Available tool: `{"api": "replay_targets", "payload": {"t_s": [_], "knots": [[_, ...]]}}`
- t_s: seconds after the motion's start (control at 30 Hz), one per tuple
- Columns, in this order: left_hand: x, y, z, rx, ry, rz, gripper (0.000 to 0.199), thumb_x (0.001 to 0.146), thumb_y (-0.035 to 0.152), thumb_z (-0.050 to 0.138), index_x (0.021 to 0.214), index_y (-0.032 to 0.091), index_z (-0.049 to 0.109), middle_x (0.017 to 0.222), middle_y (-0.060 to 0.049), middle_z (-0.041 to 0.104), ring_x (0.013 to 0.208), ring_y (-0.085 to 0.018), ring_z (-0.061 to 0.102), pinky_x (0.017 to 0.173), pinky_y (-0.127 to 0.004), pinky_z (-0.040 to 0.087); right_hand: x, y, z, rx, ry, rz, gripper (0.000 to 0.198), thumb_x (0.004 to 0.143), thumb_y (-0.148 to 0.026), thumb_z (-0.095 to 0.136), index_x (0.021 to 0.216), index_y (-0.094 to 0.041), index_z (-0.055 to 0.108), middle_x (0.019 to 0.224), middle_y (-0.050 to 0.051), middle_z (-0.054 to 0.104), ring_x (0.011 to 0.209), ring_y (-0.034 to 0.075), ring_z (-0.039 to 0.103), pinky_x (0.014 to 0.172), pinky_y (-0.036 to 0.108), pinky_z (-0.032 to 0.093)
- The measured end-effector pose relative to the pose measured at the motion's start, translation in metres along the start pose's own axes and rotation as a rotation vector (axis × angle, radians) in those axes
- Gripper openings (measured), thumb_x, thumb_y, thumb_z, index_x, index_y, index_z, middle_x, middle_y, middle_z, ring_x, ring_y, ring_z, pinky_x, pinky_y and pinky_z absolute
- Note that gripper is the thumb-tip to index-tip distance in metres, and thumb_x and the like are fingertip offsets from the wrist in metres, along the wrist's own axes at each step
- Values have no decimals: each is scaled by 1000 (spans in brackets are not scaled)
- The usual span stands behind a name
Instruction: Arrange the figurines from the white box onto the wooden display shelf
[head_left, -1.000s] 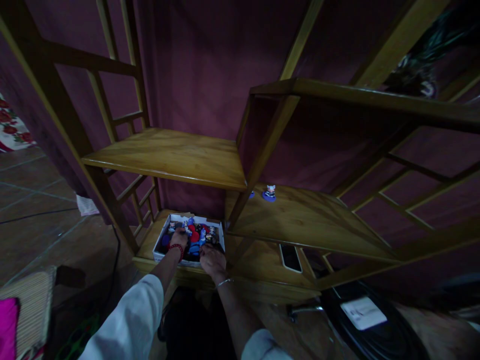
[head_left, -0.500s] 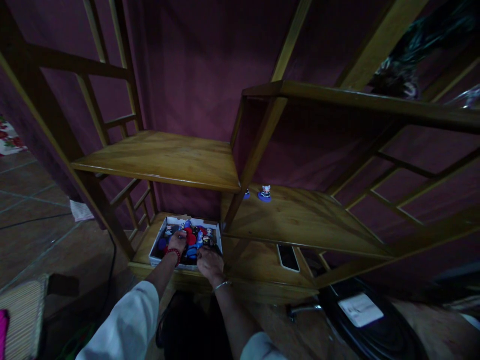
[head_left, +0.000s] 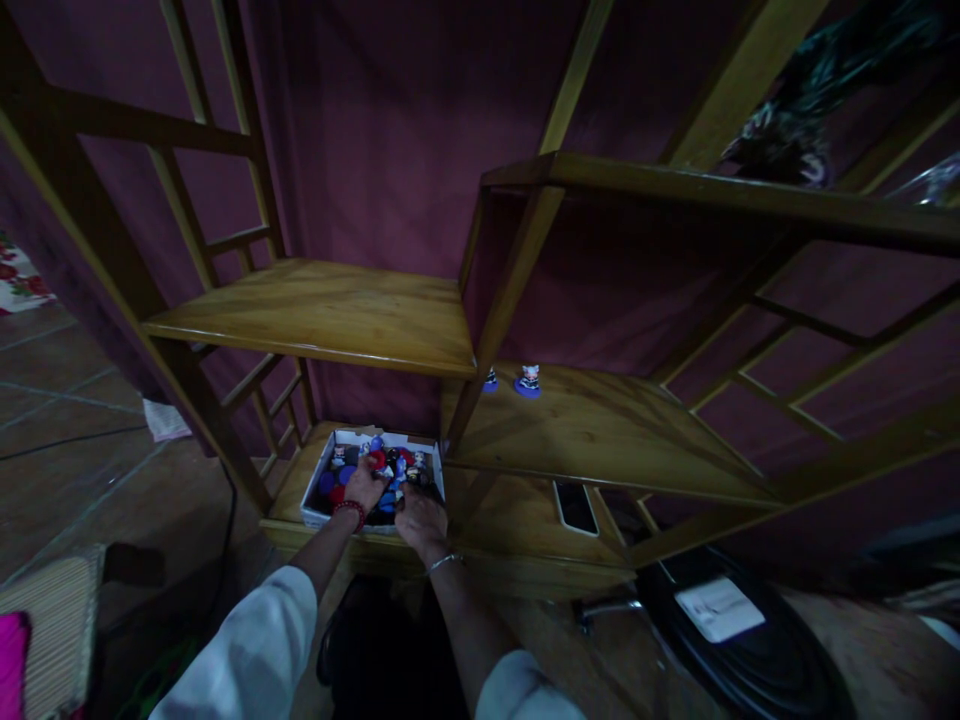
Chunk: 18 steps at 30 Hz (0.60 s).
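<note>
A shallow white cardboard box (head_left: 315, 516) on the low left shelf holds many small figurines (head_left: 377, 443) with blue, purple, red and black parts. My left hand (head_left: 364, 488), with a red bead bracelet, reaches over the box's middle. Its fingers look spread among the figurines, touching a red one. Inside the box's right front corner is my right hand (head_left: 422, 520), a thin bracelet on its wrist. Its fingers curl down beside blue and dark pieces; whatever they hold is hidden.
On the middle right shelf (head_left: 600, 425) stands a small figurine (head_left: 528, 380) on a purple base, another partly behind the post. A phone (head_left: 576, 507) lies on the lower shelf. A wooden shelf (head_left: 322, 310) overhangs the box. A black round seat (head_left: 742, 630) is at lower right.
My left hand has shifted slightly right and opened out over the figurines, and the red pieces between the hands have moved. My right hand stays at the same corner.
</note>
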<state>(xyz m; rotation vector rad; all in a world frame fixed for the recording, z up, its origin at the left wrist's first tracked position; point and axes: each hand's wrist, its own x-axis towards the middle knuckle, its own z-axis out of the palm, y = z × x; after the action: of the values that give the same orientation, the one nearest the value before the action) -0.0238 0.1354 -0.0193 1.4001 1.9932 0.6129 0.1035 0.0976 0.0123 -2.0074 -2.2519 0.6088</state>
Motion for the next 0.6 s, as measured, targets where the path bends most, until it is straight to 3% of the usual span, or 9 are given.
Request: {"api": "replay_targets", "payload": {"t_s": [0.17, 0.37, 0.6], "knots": [[-3, 1, 0, 28, -56, 16, 22, 72, 20, 47, 93, 17, 57, 96, -5, 62, 91, -16, 56, 78, -24, 40, -2, -1, -2, -19, -7, -20, 40, 78, -22, 37, 117, -28, 45, 106, 3, 61, 96, 18, 56, 78, 29, 41], [-1, -3, 4, 45, -115, 4, 27, 70, 21, 51, 95, 21, 59, 99, -2, 63, 93, -15, 55, 78, -22, 41, -2, 0, -3, -25, -15, -31, 39, 78, -23, 37, 115, -27, 48, 111, 2, 58, 99, 18, 54, 79, 29, 41], [2, -5, 4, 52, -93, -10, 29, 69, 17, 50, 97, 18, 59, 102, -5, 62, 95, -17, 55, 81, -25, 40, 2, 2, 4, -38, 15, -33, 34, 78, -24, 36, 107, -27, 54, 108, 1, 59, 97, 17, 54, 78, 29, 40]]}}
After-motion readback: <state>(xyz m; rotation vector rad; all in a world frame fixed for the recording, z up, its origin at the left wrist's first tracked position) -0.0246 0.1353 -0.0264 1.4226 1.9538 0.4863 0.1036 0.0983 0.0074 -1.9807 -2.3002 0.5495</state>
